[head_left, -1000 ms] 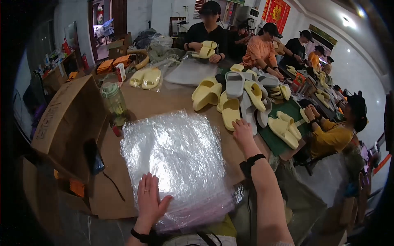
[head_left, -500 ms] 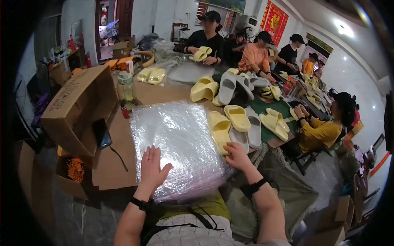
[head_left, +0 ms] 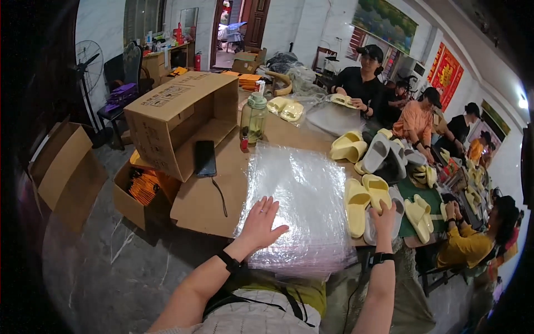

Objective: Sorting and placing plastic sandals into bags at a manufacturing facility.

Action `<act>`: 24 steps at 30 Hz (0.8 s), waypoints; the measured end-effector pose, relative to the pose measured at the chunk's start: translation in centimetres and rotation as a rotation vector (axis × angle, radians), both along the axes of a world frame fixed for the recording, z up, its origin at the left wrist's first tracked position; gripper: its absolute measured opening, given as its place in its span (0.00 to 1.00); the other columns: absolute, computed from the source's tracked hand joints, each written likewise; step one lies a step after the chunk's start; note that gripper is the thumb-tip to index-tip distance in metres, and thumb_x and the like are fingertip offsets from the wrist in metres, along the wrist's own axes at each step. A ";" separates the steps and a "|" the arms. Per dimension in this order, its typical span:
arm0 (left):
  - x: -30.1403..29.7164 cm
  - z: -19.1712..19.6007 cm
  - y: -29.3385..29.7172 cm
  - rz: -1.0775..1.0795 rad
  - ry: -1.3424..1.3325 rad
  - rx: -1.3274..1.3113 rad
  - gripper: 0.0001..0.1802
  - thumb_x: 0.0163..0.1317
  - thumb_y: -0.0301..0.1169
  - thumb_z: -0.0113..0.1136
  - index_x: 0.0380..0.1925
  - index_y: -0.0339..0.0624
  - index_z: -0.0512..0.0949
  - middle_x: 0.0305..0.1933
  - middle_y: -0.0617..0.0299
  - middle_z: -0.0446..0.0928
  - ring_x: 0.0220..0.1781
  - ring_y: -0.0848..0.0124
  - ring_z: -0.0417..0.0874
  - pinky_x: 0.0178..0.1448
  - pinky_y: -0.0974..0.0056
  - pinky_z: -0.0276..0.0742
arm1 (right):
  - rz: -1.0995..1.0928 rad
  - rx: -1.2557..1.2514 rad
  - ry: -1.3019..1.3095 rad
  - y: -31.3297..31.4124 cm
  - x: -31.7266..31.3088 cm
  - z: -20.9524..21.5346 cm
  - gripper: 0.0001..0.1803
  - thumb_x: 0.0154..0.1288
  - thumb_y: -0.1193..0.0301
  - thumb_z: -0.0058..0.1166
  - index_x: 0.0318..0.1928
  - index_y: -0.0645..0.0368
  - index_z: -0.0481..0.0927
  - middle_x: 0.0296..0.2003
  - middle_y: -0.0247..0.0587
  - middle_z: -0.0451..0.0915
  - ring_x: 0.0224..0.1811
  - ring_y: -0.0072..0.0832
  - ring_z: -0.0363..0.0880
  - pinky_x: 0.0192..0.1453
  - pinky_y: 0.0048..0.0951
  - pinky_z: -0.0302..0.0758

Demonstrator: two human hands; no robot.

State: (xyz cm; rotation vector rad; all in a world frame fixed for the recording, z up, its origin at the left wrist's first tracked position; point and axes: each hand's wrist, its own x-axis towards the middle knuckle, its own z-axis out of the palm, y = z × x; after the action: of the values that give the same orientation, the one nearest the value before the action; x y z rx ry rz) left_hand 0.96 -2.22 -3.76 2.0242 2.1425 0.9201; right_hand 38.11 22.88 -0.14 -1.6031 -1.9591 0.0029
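My left hand (head_left: 260, 225) lies flat, fingers spread, on a stack of clear plastic bags (head_left: 300, 195) with pinkish edges at the near side. To the right of the stack my right hand (head_left: 384, 222) has its fingers closed over the near end of a yellow slipper (head_left: 376, 188). Another yellow slipper (head_left: 356, 207) lies between that one and the bags. Grey slippers (head_left: 397, 207) are partly hidden beneath and beside them. Farther right, a yellow pair (head_left: 419, 217) rests on a green mat (head_left: 408, 190).
At the left stands an open cardboard box (head_left: 183, 111) on its side, with a black phone (head_left: 205, 158) by it. A green-lidded bottle (head_left: 253, 118) is behind the bags. More slippers (head_left: 349, 146) are piled farther back. Several people work along the table, one holding slippers (head_left: 344, 101).
The view has swung left, so the scene sits farther right. My right hand has moved from beside the bags' edge onto the yellow slipper. The left stays on the bags.
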 end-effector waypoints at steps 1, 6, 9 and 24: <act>0.0 0.0 0.0 0.001 0.021 -0.003 0.47 0.66 0.60 0.52 0.70 0.30 0.59 0.75 0.34 0.56 0.78 0.42 0.52 0.80 0.49 0.45 | 0.024 0.060 0.040 -0.2 -0.4 -0.1 0.30 0.58 0.58 0.67 0.60 0.54 0.79 0.71 0.62 0.58 0.65 0.53 0.70 0.61 0.42 0.74; 0.0 0.2 0.2 0.002 0.035 -0.020 0.47 0.66 0.59 0.52 0.69 0.27 0.61 0.74 0.34 0.57 0.79 0.42 0.52 0.81 0.49 0.44 | 0.075 0.370 0.147 -3.2 -1.3 2.7 0.24 0.58 0.64 0.69 0.56 0.52 0.82 0.69 0.56 0.61 0.64 0.53 0.70 0.61 0.42 0.74; 0.1 0.5 0.1 0.020 0.032 -0.044 0.46 0.65 0.57 0.54 0.69 0.27 0.61 0.74 0.33 0.58 0.78 0.42 0.53 0.80 0.48 0.45 | 0.133 0.484 0.210 -6.1 -2.6 6.7 0.24 0.56 0.69 0.71 0.55 0.53 0.83 0.69 0.55 0.63 0.66 0.50 0.70 0.61 0.42 0.75; 0.0 -0.2 0.2 0.007 0.028 0.041 0.45 0.64 0.57 0.57 0.67 0.28 0.64 0.73 0.33 0.59 0.77 0.39 0.54 0.79 0.46 0.46 | 0.324 0.424 0.517 -13.7 -9.0 11.5 0.26 0.53 0.70 0.74 0.55 0.54 0.83 0.64 0.53 0.68 0.62 0.44 0.73 0.59 0.35 0.76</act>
State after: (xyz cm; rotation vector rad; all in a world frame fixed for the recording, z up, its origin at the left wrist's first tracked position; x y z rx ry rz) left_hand 0.94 -2.07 -3.94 2.0618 2.1637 0.9503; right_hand 29.13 9.22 11.35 -0.8920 -1.6470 0.1116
